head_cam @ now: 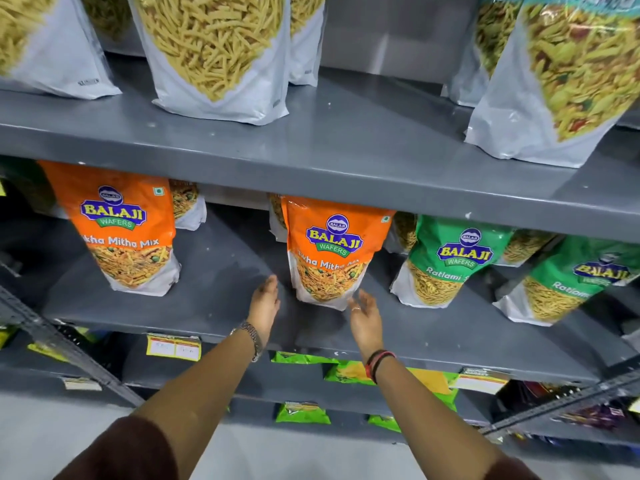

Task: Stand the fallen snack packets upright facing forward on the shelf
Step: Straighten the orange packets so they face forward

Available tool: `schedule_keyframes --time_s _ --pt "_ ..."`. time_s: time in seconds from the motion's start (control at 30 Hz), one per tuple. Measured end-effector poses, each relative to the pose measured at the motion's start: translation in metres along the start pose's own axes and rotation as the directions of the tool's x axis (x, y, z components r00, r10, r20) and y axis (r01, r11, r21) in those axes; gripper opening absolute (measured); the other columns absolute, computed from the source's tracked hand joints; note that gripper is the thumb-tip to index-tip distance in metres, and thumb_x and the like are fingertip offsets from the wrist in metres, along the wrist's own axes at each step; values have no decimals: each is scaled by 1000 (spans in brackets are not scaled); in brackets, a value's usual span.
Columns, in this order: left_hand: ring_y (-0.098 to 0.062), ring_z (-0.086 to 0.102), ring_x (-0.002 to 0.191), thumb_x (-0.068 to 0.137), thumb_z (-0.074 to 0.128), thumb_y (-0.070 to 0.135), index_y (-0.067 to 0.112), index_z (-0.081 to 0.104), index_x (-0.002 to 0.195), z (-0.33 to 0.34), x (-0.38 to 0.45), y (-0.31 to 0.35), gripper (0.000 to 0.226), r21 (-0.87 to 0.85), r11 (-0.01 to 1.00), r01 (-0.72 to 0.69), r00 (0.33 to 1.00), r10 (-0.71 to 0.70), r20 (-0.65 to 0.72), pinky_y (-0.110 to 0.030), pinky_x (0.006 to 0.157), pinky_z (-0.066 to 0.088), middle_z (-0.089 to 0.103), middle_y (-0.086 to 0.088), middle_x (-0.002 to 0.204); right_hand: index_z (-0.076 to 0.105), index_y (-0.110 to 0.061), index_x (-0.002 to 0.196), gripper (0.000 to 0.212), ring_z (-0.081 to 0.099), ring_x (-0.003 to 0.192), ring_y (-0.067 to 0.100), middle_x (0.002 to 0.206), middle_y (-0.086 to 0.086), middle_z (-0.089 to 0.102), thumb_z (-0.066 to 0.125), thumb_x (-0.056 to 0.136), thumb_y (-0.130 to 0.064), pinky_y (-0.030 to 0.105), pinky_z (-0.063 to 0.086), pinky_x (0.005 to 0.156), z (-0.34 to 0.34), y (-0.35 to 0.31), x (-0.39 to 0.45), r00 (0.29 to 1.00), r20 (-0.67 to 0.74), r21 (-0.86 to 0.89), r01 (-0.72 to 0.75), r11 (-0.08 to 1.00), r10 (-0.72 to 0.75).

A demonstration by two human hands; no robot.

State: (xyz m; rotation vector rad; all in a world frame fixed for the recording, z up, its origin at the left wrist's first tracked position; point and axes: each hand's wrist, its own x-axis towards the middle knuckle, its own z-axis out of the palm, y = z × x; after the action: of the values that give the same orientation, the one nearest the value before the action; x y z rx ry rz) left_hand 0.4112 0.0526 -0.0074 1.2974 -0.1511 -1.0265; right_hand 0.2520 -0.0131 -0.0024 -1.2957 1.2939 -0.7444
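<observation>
here the orange packet (pixel 329 254) stands upright on the middle shelf (pixel 221 292), label forward, just beyond and between both hands; the left hand (pixel 265 303) is open and flat, fingers stretched toward the packet's left lower edge, holding nothing; the right hand (pixel 363 317) is open too, palm turned inward beside the packet's lower right corner, whether it touches i cannot tell; the risk, as i judge it, is that the soft base gives and the packet tips forward off the shelf once the hands leave, or a brush of the right hand knocks it toward the green packet (pixel 446 261) standing to the right of that hand; farther right a second green packet (pixel 568 282) leans tilted; to the left of the left hand, well apart, another orange packet (pixel 124 230) stands upright; the upper shelf's edge (pixel 311 171) hangs low above the packet's top, leaving little room to lift; smaller green packs (pixel 303 412) sit on shelves below the wrists.
</observation>
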Motion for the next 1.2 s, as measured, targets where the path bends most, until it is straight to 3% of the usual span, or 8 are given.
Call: schedule_keyframes --time_s 0.17,0.33,0.53,0.7,0.83,0.9,1.0,1.2 --pt "-15 54 94 94 39 3 7 51 119 -64 -13 3 28 9 983 -183 935 177 -309 -28 89 43 52 -12 120 60 -4 106 22 54 87 23 95 9 58 48 88 -6 47 50 90 27 13 -22 988 98 -106 -109 988 119" --pt "-33 50 116 90 42 -6 -7 47 117 -146 -8 33 27 251 936 -247 829 338 -446 -37 102 36 54 -24 121 60 -3 107 25 56 90 20 98 8 62 45 86 0 29 47 70 85 -4 -39 965 253 -65 -60 996 75" --pt "-42 56 114 80 64 -1 -9 47 119 -254 20 91 43 559 770 -307 839 496 -223 -53 99 44 58 -30 122 51 0 119 36 58 101 23 109 13 60 60 84 -1 28 48 88 187 -35 -50 936 353 -72 38 997 -10" --pt "-22 40 131 74 74 13 8 20 145 -297 50 119 89 643 728 -236 949 314 -8 -44 110 35 41 -5 143 31 -8 141 66 39 135 26 147 12 38 65 83 -8 36 38 107 254 -51 -59 907 420 -47 43 998 -19" --pt "-22 47 122 69 75 -1 13 36 125 -316 80 134 70 622 750 -223 974 150 168 -30 93 41 50 -2 123 24 -11 144 75 34 138 29 151 11 33 66 82 -6 41 38 109 304 -52 -63 910 412 -36 62 997 -42" --pt "-28 49 121 68 74 -5 9 38 120 -322 90 136 65 614 766 -191 980 111 166 -33 93 43 52 -10 123 34 -8 136 63 44 130 32 140 14 46 65 81 0 36 44 99 321 -48 -64 925 373 -36 87 996 -68" --pt "-32 49 122 66 75 -5 12 37 115 -326 99 137 64 591 790 -164 986 114 121 -37 94 45 51 -8 119 40 -8 128 52 54 119 32 129 13 56 65 82 -4 45 49 97 335 -45 -65 955 281 -73 125 989 -100" --pt "-33 51 123 62 82 9 4 34 133 -327 108 141 86 650 730 -211 977 157 141 -52 101 46 50 -18 137 34 -13 137 63 50 124 29 139 10 50 65 83 -10 47 45 102 346 -48 -57 962 244 -136 156 978 -120"
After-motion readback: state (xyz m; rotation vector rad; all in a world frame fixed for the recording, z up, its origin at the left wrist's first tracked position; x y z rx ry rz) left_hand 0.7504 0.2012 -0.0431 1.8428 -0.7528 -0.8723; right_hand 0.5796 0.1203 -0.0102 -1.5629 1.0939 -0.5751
